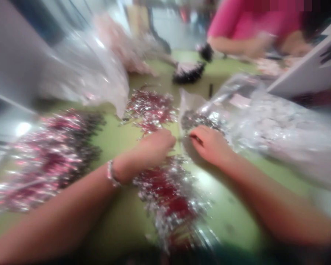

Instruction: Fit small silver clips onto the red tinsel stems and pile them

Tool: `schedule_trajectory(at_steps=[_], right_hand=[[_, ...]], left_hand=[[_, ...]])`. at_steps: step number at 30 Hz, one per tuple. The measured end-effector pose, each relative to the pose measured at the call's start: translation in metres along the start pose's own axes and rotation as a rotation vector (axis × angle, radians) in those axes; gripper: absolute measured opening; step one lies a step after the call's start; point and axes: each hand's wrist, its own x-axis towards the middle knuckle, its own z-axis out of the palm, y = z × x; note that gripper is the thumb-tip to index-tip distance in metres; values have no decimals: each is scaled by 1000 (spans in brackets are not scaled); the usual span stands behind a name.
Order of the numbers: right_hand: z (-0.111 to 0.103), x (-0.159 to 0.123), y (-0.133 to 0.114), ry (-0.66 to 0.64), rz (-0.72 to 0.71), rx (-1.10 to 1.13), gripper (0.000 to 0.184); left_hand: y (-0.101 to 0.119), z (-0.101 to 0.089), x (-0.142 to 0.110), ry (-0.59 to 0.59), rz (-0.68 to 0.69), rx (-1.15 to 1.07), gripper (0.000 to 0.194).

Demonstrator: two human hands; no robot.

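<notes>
My left hand (158,145), with a light bracelet at its wrist, is curled closed between two heaps of shiny red and silver pieces. The far heap (151,106) lies just beyond it, the near heap (173,195) below it. Whatever its fingers may hold is hidden. My right hand (209,143) is closed too, thumb against fingers, beside a small pile of dark grey pieces (198,119) at a clear plastic bag's mouth. Something dark and tiny may be in its pinch, too blurred to name. The picture is smeared, so the pieces' kind does not show.
On the green table (113,134), a large heap of pink-silver pieces with dark ends (57,158) lies left. Clear plastic bags (281,121) fill the right, another bag (85,70) the back left. A black-edged bundle (189,71) lies farther back. A person in a pink top (259,22) works opposite.
</notes>
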Motion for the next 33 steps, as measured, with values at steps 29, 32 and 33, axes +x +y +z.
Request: schedule_trajectory(at_steps=[29, 32, 33], right_hand=[[-9, -7, -15, -168, 167, 434, 15], [-6, -6, -21, -186, 245, 436, 16], [-5, -5, -23, -181, 241, 432, 17]], left_hand=[[15, 4, -4, 101, 113, -23, 26], [11, -7, -3, 59, 135, -52, 29], [7, -11, -2, 85, 136, -81, 30]])
